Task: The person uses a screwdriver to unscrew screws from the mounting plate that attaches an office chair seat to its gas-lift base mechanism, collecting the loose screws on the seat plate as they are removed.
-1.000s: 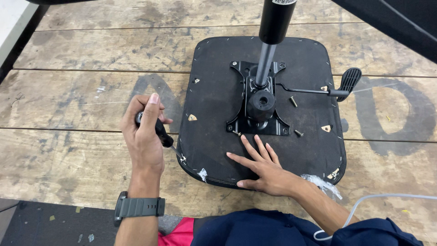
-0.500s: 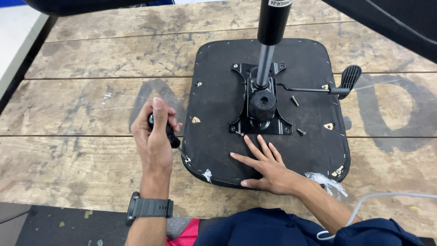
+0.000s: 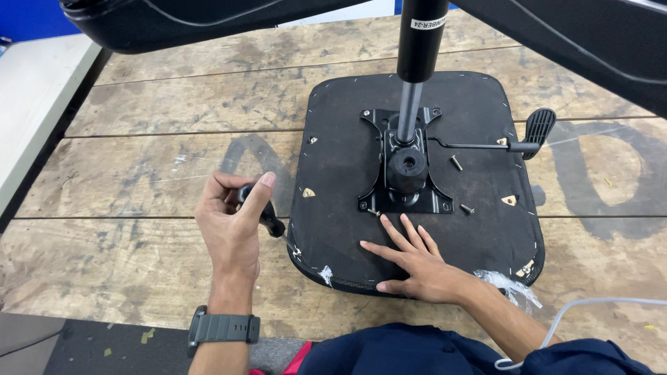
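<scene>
Since the earlier frame, the left hand (image 3: pixel 233 229) has shifted toward the near left edge of the black seat base (image 3: pixel 347 160), fingers curled tight around a black-handled screwdriver (image 3: pixel 267 217) whose tip meets the seat's corner. Right hand (image 3: pixel 417 260) lies flat, fingers spread, on the seat underside just below the metal tilt mechanism (image 3: pixel 405 170), holding nothing. Loose screws (image 3: pixel 456 163) lie beside the mechanism. Seat base lies upside down on the wooden table (image 3: pixel 139 139); its lever handle (image 3: pixel 538 126) projects right.
</scene>
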